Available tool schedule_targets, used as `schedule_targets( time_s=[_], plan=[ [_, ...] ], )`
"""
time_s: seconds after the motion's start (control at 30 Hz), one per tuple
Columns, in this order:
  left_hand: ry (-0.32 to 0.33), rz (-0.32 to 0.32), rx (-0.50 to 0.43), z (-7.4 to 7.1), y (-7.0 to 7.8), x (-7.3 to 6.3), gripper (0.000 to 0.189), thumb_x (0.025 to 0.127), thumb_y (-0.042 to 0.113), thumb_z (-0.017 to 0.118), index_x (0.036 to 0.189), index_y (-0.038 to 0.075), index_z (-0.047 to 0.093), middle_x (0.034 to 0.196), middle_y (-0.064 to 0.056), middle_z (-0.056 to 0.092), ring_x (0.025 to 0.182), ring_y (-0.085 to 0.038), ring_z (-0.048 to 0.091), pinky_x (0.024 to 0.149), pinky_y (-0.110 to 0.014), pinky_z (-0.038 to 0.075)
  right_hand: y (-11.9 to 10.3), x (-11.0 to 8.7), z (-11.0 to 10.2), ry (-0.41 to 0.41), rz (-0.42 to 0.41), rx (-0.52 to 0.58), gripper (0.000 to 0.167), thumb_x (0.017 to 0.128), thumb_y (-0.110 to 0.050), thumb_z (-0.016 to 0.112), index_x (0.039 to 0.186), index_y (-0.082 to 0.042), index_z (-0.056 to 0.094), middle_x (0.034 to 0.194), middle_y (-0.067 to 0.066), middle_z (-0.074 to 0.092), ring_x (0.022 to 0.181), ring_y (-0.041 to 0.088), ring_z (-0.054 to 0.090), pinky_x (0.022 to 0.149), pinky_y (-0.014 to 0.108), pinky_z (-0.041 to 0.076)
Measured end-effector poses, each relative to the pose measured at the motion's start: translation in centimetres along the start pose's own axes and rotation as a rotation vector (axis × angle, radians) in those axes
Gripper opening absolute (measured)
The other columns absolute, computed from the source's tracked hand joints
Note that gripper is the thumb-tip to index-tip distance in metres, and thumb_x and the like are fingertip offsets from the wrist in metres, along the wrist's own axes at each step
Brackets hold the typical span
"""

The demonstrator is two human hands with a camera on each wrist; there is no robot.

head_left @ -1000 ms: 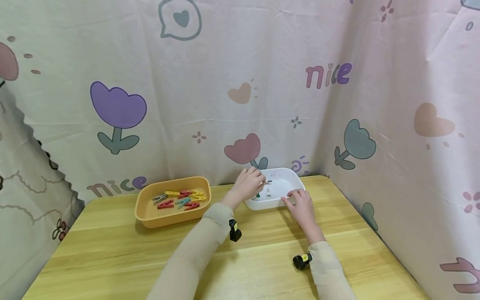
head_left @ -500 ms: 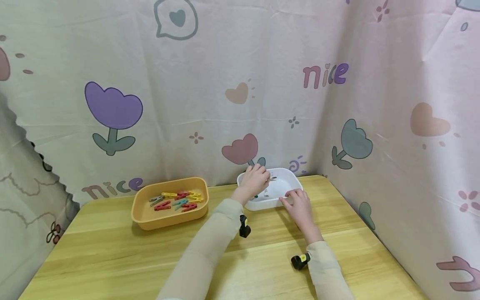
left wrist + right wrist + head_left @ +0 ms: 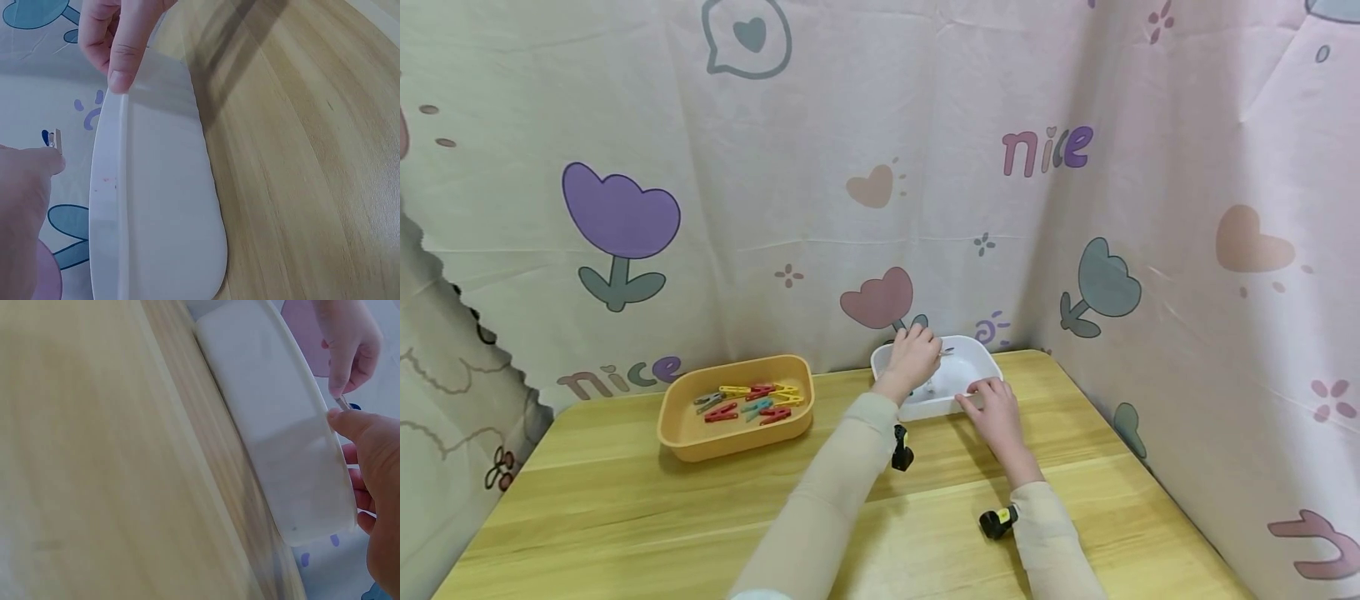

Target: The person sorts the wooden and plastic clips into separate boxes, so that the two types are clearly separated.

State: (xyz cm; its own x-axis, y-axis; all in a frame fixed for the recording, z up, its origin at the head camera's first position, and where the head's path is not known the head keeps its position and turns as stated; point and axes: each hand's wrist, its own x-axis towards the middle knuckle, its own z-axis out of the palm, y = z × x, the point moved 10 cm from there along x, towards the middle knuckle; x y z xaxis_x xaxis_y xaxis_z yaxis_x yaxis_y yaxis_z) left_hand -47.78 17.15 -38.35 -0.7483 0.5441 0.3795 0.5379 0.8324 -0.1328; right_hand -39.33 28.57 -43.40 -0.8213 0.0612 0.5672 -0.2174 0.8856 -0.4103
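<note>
My left hand (image 3: 914, 360) is over the left part of a white plastic basin (image 3: 927, 410), pinching a small pale clip (image 3: 57, 139) with a dark blue bit at its end. Thumb and fingertips cover most of the clip. My right hand (image 3: 997, 415) grips the basin's near right rim; in the right wrist view its thumb lies outside and the fingers (image 3: 357, 479) reach over the edge. Inside the basin lies a small whitish piece (image 3: 930, 387), with a dark green one partly behind my left hand.
An orange basin (image 3: 735, 451) on the left holds several red, yellow, grey and teal clothespins (image 3: 760, 407). Both basins stand near the back edge of the wooden table (image 3: 700, 525). A patterned curtain (image 3: 745, 208) hangs behind and to the right.
My left hand has shifted a little to the right over the white basin, with the clip pinched throughout. The right hand stays on the rim. The head view has turned slightly right.
</note>
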Motion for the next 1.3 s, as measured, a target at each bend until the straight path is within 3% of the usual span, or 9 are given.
schedule_targets(
  time_s=[0.27,0.73,1.1,1.3],
  plan=[
    [-0.007,-0.034,0.027,0.5,-0.6,-0.3,0.034,0.095,0.044,0.058,0.123,0.025,0.057,0.120,0.005,0.059,0.114,-0.017,0.049,0.093,-0.038,0.039,-0.4,0.0,0.2,-0.001,-0.006,-0.002,0.027,0.084,-0.031,0.075,0.091,-0.006,0.065,0.098,0.014,0.060,0.095,0.034,0.054,0.090,0.049,0.042],
    [-0.007,-0.007,0.013,-0.1,-1.4,-1.9,0.032,0.096,0.043,0.057,0.122,0.025,0.058,0.120,0.005,0.059,0.113,-0.016,0.049,0.094,-0.036,0.040,-0.8,0.0,0.3,-0.020,-0.002,0.000,0.027,0.086,-0.031,0.074,0.091,-0.005,0.065,0.099,0.015,0.060,0.097,0.034,0.053,0.090,0.049,0.042],
    [0.049,-0.013,0.017,-2.0,-2.8,-3.8,0.027,0.097,0.044,0.056,0.115,0.024,0.061,0.115,0.005,0.060,0.111,-0.017,0.050,0.094,-0.037,0.040,-0.4,0.1,0.3,-0.019,0.013,0.025,0.029,0.086,-0.030,0.074,0.093,-0.003,0.066,0.102,0.017,0.060,0.098,0.037,0.053,0.090,0.050,0.041],
    [0.121,-0.020,0.013,-3.8,-3.6,-5.0,0.027,0.097,0.045,0.054,0.111,0.023,0.062,0.111,0.003,0.061,0.106,-0.018,0.051,0.088,-0.036,0.041,0.0,0.1,0.2,-0.059,0.039,0.018,0.030,0.088,-0.032,0.071,0.095,-0.004,0.065,0.105,0.017,0.059,0.101,0.037,0.053,0.094,0.051,0.040]
  ],
)
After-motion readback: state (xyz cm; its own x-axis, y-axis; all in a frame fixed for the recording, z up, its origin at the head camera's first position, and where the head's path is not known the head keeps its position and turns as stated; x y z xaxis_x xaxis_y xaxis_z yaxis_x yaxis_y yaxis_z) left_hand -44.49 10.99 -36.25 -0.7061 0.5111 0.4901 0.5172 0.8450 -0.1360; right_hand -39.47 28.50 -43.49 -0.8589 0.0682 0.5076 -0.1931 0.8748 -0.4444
